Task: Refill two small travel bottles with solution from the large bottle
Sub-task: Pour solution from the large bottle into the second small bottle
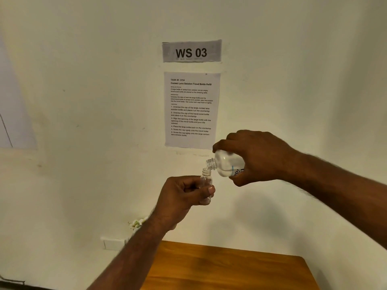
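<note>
My left hand (181,197) grips a small clear travel bottle (206,181), held upright and uncapped in front of the wall. My right hand (256,155) holds the large clear bottle (225,164) tipped over to the left, its open threaded neck resting just above the small bottle's mouth. Clear liquid lies in the lower side of the large bottle. Blue and black label print shows by my right palm. No caps and no second travel bottle are in view.
A wooden table (230,266) lies below my hands at the bottom centre. On the wall hang a "WS 03" sign (191,51) and a printed task sheet (191,109). A white socket (113,243) and small white flowers (137,223) sit low on the left.
</note>
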Tool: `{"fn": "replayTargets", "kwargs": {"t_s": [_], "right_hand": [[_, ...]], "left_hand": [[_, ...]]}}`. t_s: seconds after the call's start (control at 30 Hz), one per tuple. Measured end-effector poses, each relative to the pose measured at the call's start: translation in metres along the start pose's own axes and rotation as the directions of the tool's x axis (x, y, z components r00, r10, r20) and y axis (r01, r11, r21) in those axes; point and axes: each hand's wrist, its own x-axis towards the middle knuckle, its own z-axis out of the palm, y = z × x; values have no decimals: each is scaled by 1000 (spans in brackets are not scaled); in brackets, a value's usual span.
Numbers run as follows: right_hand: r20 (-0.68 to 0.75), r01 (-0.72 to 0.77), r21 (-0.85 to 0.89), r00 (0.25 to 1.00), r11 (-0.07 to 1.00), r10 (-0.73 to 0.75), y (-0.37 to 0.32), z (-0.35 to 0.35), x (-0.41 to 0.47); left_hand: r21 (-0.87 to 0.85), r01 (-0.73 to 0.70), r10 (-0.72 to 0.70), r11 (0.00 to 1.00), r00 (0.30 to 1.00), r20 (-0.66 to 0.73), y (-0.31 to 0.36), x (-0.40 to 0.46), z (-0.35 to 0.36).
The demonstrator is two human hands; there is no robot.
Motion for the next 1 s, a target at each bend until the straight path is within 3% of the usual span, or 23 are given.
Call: {"fn": "replayTargets", "kwargs": {"t_s": [1.0], "right_hand": [[16, 2, -9, 1000, 1000, -2, -6, -3, 5]], "left_hand": [[-6, 1, -1, 1000, 1000, -17, 2, -1, -6]]}}
